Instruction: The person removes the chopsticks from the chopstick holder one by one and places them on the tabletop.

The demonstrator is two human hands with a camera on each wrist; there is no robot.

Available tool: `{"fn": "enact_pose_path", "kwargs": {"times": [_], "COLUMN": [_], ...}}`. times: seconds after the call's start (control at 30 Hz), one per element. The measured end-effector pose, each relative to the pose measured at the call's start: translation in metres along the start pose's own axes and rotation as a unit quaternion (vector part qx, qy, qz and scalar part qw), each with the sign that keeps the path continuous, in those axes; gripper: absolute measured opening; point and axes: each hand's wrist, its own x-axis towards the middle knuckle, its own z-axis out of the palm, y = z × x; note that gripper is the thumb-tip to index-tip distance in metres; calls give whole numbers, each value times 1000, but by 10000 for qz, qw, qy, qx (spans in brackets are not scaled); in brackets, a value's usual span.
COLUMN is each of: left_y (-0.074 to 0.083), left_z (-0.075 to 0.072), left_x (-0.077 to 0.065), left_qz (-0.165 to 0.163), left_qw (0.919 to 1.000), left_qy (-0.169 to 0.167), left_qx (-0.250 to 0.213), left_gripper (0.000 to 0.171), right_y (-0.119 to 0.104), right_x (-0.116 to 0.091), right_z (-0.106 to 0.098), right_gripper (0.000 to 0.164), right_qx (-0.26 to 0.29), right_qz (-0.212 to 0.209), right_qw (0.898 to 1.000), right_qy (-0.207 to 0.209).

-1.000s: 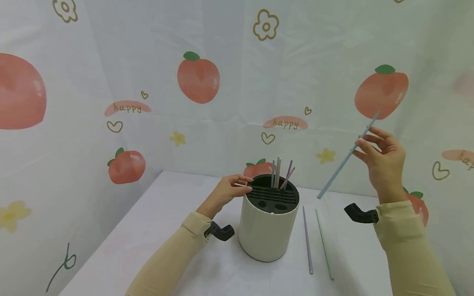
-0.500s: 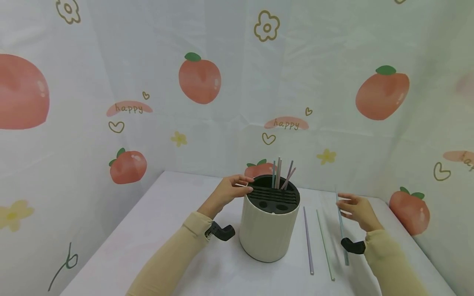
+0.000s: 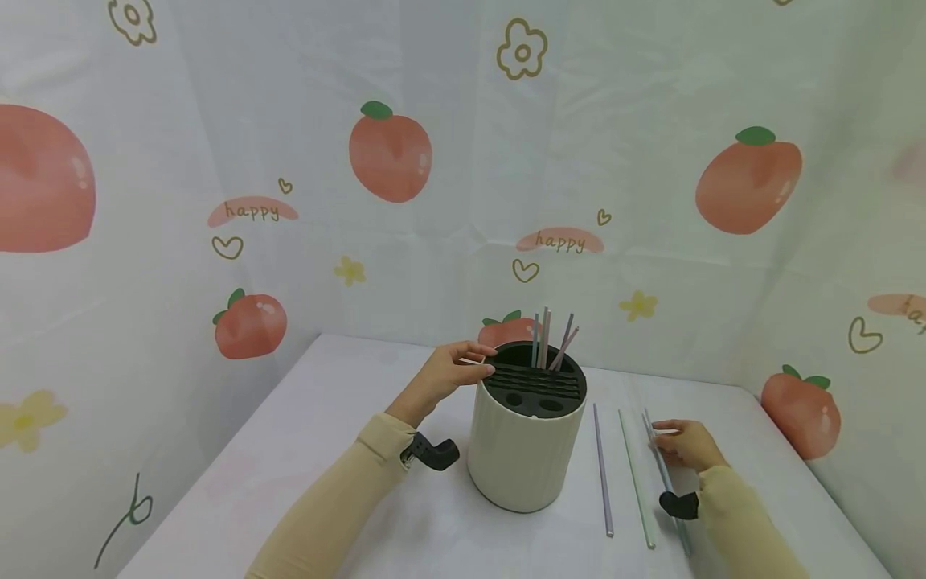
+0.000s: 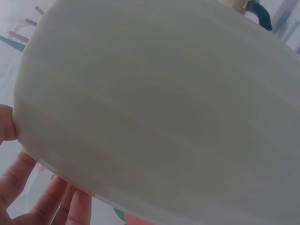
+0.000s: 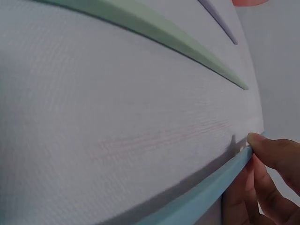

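My right hand (image 3: 687, 444) pinches a light blue chopstick (image 3: 664, 473) between thumb and fingers, low over the right side of the table. In the right wrist view, the blue chopstick (image 5: 206, 192) runs from the fingertips towards the bottom edge, its shadow beside it. A green chopstick (image 3: 637, 478) and a purple chopstick (image 3: 603, 474) lie roughly parallel to its left. My left hand (image 3: 447, 376) rests with extended fingers on the left rim of a cream utensil holder (image 3: 522, 458). The left wrist view shows thumb and fingertips touching the holder's edge.
Several chopsticks (image 3: 546, 342) stand in the holder's rear compartment. Its black top (image 3: 531, 386) has slots and two round holes in front. A white table (image 3: 347, 362) meets a fruit-printed cloth (image 3: 434, 265) at the back and sides.
My right hand has come down from the air with the blue chopstick, bringing it to the table right of the green one, then nearer to me. The left hand stays on the holder.
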Motion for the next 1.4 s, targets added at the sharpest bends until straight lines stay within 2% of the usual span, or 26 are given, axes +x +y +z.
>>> {"fn": "enact_pose_path", "kwargs": {"times": [0.2,0.47,1.03,1.23,1.33,1.4], "left_y": [1,1,2,2,2,2], "left_z": [0,0,0,0,0,0], "left_x": [-1,-2,-2,-1,-1,0], "left_qz": [52,75,39,19,11,5], "left_qw": [10000,10000,10000,10000,10000,10000], "left_qy": [-11,-23,-52,-36,-21,-21], "left_qx": [19,22,5,22,3,-7], "left_gripper": [34,35,35,35,35,35], "right_y": [3,0,-1,-1,-7,-17], "right_x": [2,2,0,2,0,-4], "right_z": [4,8,5,2,-2,-6], "right_gripper": [48,46,51,52,55,50], "right_qx": [-206,-515,-386,-31,427,891], "right_qz": [90,179,289,303,199,43], "right_qw": [9995,9980,9988,9995,9989,9960], "right_qy": [222,321,79,61,57,6]}}
